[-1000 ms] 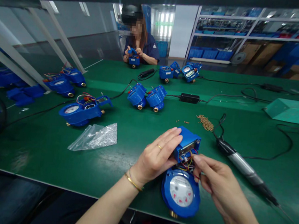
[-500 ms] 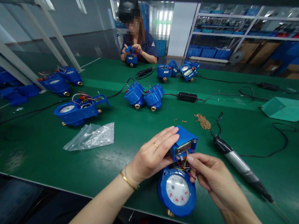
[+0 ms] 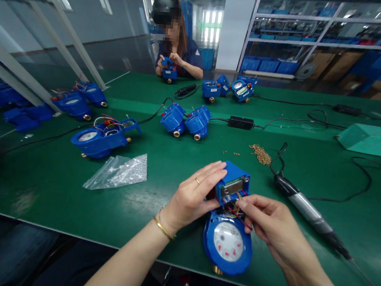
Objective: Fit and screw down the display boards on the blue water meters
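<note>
A blue water meter point(image 3: 227, 243) with a round white dial lies near the table's front edge. Its blue box-shaped cover point(image 3: 234, 182) is tilted up above it, showing a circuit board and coloured wires point(image 3: 235, 205). My left hand point(image 3: 195, 195) grips the cover from the left, fingers wrapped over its top. My right hand point(image 3: 271, 225) pinches at the wires just under the cover's open side, fingers closed.
An electric screwdriver point(image 3: 307, 215) with a black cable lies to the right. A heap of small brass screws point(image 3: 260, 154) sits beyond it, a clear plastic bag point(image 3: 118, 172) to the left. Several blue meters point(image 3: 100, 137) stand about the green table point(image 3: 56, 184). A co-worker point(image 3: 180, 53) sits opposite.
The cover has tipped slightly lower toward the meter body. Both hands stay on it; my right fingers have shifted a little at the wires.
</note>
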The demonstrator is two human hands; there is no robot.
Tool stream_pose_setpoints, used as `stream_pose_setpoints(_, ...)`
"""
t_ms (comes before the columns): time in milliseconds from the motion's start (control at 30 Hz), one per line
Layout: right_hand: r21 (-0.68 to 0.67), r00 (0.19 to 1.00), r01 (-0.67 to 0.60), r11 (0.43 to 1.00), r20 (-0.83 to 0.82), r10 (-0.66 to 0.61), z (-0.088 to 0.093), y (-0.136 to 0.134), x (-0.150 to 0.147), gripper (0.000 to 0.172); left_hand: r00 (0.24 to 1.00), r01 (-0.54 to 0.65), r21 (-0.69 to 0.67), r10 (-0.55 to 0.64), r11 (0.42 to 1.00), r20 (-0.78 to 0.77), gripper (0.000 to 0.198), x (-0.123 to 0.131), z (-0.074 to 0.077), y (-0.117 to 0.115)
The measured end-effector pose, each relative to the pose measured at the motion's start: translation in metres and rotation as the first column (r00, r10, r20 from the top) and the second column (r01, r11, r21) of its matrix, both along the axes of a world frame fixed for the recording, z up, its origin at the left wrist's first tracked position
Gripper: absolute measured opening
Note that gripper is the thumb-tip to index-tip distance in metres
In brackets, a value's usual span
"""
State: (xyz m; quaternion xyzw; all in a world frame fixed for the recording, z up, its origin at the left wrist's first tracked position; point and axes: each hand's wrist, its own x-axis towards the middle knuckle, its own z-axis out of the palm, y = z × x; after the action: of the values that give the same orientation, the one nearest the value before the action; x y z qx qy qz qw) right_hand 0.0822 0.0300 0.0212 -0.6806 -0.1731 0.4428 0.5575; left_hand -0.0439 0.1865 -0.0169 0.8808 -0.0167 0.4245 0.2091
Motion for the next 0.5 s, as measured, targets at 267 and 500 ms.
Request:
stream_pose_setpoints(267,0.023,0.993,-0.022,0.999,0.116,0.020,-0.0009,0.0012,-0.0002,0.051,1.000,-0.022,-0.060,0.022,0.998,0.007,0.059,-0.0002,0.0006,-0.0002)
stream_pose_setpoints(500,-0.005,0.991,-0.018,1.000,0.129,0.018,0.0024,0.0051,-0.0012,0.055,0.998,-0.054,-0.176,0.049,0.983,-0.032,0.063,-0.0024,-0.0018,-0.0014)
